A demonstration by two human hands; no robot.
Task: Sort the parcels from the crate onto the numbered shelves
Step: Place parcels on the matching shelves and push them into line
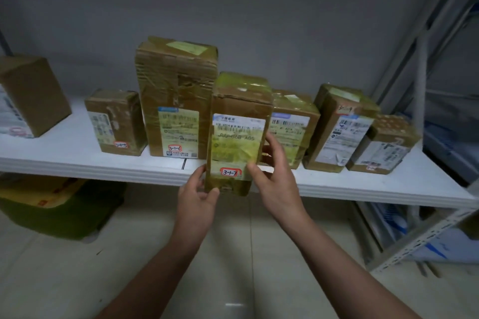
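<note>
Gripping the upright 3-1-7 parcel (pixel 238 134) by its lower sides, the left hand (pixel 197 197) and right hand (pixel 274 179) hold it at the front edge of the shelf (pixel 64 154), apparently unsupported.

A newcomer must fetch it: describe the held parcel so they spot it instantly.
Find the long white shelf of taped brown boxes. Before its front edge, the left hand and right hand grip an upright brown cardboard parcel. Only its red-outlined sticker reads 3-1-7.

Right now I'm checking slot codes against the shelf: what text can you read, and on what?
"3-1-7": low on the front of the held parcel.
"3-1-6": low on the front of the tall parcel.
All other print: too blurred or small to read.
</note>
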